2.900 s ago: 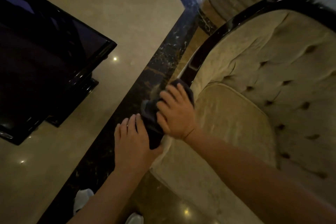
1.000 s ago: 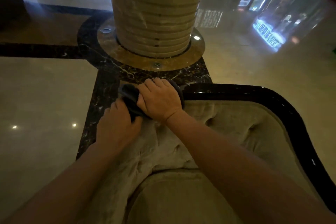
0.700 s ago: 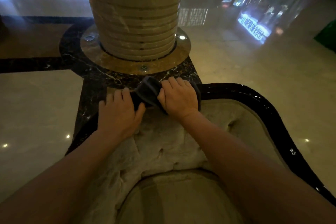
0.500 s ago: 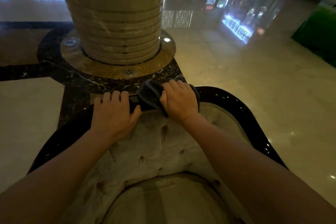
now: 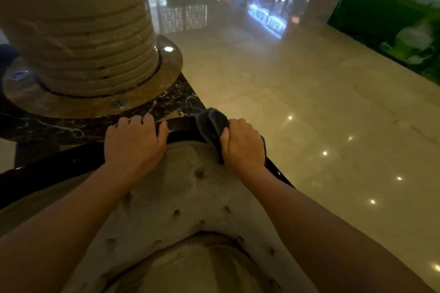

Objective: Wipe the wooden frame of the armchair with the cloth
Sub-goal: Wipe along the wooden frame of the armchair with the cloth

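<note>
The armchair has beige tufted upholstery [image 5: 185, 197] and a dark glossy wooden frame [image 5: 183, 125] curving along the top of its back. My right hand [image 5: 244, 144] presses a dark grey cloth [image 5: 210, 123] onto the frame at the back's right corner, fingers wrapped over the rail. My left hand [image 5: 135, 141] grips the bare top rail to the left of the cloth, fingers curled over the far edge. Part of the frame is hidden beneath both hands.
A large ribbed stone column [image 5: 78, 31] on a round brass base ring [image 5: 147, 93] stands close behind the chair at the left. Polished marble floor [image 5: 321, 114] spreads to the right. A green display panel [image 5: 392, 24] stands at the far right.
My right hand has slid the cloth rightward along the top rail to the right corner. The two hands are now apart, and the view has swung round behind the chair's back.
</note>
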